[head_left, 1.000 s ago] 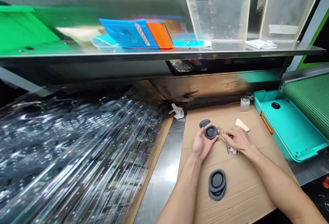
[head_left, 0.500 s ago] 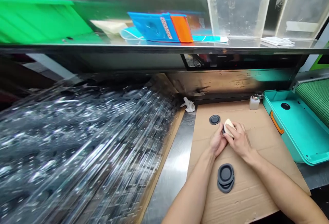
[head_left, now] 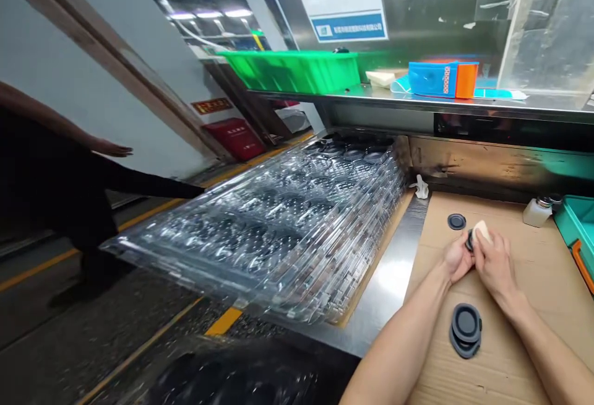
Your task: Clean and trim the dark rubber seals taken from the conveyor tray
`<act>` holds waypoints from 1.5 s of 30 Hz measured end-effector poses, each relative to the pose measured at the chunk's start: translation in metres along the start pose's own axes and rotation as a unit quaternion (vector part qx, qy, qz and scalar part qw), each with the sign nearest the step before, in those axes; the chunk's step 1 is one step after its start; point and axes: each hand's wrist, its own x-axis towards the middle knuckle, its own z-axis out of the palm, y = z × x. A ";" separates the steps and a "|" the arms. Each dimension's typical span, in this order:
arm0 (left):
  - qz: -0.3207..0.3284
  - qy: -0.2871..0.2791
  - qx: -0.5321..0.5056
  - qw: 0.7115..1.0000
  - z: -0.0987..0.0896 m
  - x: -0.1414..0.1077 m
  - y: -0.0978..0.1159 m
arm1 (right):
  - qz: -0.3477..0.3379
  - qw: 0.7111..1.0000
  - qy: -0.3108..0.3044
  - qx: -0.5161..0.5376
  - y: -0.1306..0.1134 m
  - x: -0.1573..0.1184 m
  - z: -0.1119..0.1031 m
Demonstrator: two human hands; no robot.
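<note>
Over the brown cardboard sheet, my left hand grips a dark grey round piece, mostly hidden by the fingers. Pressed against that piece is a cream-coloured sponge, pinched in my right hand. Just beyond my left hand lies a flat dark round disc with a ringed face. Nearer to me, between my forearms, two similar dark round pieces overlap, one partly on top of the other.
Stacked clear plastic trays with dark parts stand on the left. A small bottle and a teal bin are at right. Above runs a shelf with a green bin and blue-orange box. A person is at far left.
The view has swung left, so the bench sits further right and a person and floor now show. Both hands keep hold of the round piece and sponge.
</note>
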 end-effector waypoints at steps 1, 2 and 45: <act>0.006 0.004 0.002 1.000 -0.001 0.001 -0.002 | 0.007 1.000 0.006 -0.006 0.001 -0.001 0.000; 0.005 0.004 0.005 1.000 -0.002 0.002 -0.003 | 0.004 1.000 0.003 -0.007 0.002 -0.001 -0.001; 0.053 0.017 0.066 0.996 0.004 0.004 -0.016 | 0.118 0.988 -0.102 -0.021 0.005 0.016 -0.020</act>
